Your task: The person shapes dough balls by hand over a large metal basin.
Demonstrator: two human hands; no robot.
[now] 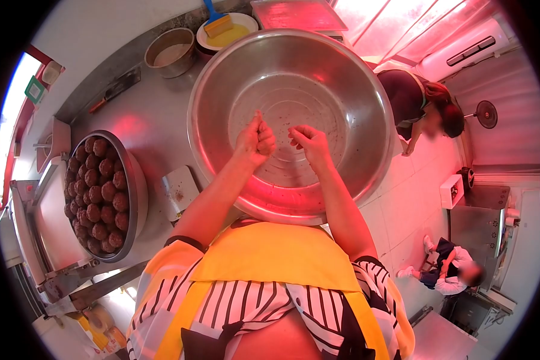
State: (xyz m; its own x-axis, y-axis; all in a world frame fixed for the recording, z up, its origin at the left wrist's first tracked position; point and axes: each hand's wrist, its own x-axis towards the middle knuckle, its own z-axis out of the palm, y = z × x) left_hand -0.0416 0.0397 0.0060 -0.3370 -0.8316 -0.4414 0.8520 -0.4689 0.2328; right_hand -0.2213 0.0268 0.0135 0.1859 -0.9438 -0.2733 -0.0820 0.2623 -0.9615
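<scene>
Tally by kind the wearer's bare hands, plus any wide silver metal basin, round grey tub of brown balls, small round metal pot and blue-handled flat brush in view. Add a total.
Bare hands, left hand and right hand: 2
Wide silver metal basin: 1
Round grey tub of brown balls: 1
Small round metal pot: 1
Blue-handled flat brush: 1
Total: 6

Grey metal table [156,120], on it a wide metal bowl [355,90], round tub [139,189], small pot [179,69], knife [122,84]
</scene>
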